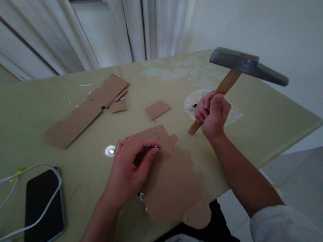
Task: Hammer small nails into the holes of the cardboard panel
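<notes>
Pale green bench (156, 89), curtains (50, 32) beyond. Landmark: perforated cardboard sheet (168, 181), at the bench's near edge. Long axis runs away from the person, rows of holes at far end; near end overhangs the edge.

Left hand (131, 163) on the sheet's far part, covering some of the holes. Thumb and forefinger pinched together, apparently on a small item, too hidden to identify.

Right hand (214, 114), to the right of the sheet, closed round the wooden handle of a hammer (229, 78). Hammer held up right of and beyond the sheet; handle slants up and to the right, head set crosswise, narrower end to the right.

Plastic bag (193, 98) right of the sheet: partly hidden by right hand, contents unclear. Phone (42, 211) left of the sheet, crossed by a white cable (47, 204) that is cut off at the frame.
</notes>
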A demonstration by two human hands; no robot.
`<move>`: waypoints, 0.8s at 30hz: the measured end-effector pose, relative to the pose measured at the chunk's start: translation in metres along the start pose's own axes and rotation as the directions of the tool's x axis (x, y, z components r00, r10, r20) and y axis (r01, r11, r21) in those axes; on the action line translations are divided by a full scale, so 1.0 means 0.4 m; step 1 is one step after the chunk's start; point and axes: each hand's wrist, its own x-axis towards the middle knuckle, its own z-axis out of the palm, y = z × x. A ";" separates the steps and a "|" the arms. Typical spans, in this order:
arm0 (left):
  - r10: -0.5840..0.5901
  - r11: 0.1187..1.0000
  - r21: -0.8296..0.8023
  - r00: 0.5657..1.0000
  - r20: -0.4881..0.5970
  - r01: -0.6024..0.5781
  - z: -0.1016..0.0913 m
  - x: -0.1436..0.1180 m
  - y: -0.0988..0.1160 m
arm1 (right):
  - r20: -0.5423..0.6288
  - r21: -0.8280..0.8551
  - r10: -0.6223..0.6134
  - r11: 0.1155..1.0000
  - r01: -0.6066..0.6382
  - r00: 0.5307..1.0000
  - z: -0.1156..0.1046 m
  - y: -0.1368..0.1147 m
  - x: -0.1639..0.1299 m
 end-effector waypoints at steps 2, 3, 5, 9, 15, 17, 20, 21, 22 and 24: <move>-0.014 1.000 0.009 1.000 0.019 0.014 0.000 0.000 0.000 | 0.016 0.010 0.009 1.000 -0.010 1.000 -0.004 0.003 0.004; -0.019 1.000 0.012 1.000 0.025 0.019 0.000 0.000 0.000 | 0.026 0.013 0.018 1.000 -0.019 0.999 -0.006 0.005 0.007; -0.019 1.000 0.011 0.999 0.028 0.019 0.000 0.002 -0.001 | 0.048 0.019 0.039 0.999 -0.040 0.998 -0.009 0.006 0.013; -0.013 1.000 -0.002 0.999 0.036 0.013 0.005 0.003 -0.007 | 0.111 0.014 0.089 0.996 -0.091 0.990 -0.010 -0.007 0.019; -0.026 1.000 0.001 0.999 0.031 0.026 0.015 0.003 -0.018 | 0.341 -0.205 0.360 0.930 -0.305 0.869 -0.044 -0.096 -0.009; -0.019 1.000 -0.001 0.999 0.033 0.019 0.016 0.003 -0.019 | 0.428 -0.324 0.462 0.881 -0.345 0.777 -0.060 -0.146 -0.015; -0.005 1.000 -0.007 0.999 0.050 0.006 0.015 0.005 -0.020 | 0.560 -0.530 0.518 0.824 -0.201 0.647 -0.069 -0.235 -0.005; -0.002 1.000 -0.012 0.998 0.056 0.003 0.015 0.005 -0.020 | 0.596 -0.613 0.546 0.783 -0.106 0.588 -0.066 -0.265 0.003; 0.000 1.000 -0.019 0.998 0.059 0.001 0.015 0.006 -0.021 | 0.617 -0.677 0.574 0.736 -0.008 0.537 -0.060 -0.293 0.011; 0.000 1.000 -0.031 0.998 0.059 0.001 0.016 0.007 -0.021 | 0.643 -0.727 0.599 0.673 0.134 0.477 -0.043 -0.342 0.026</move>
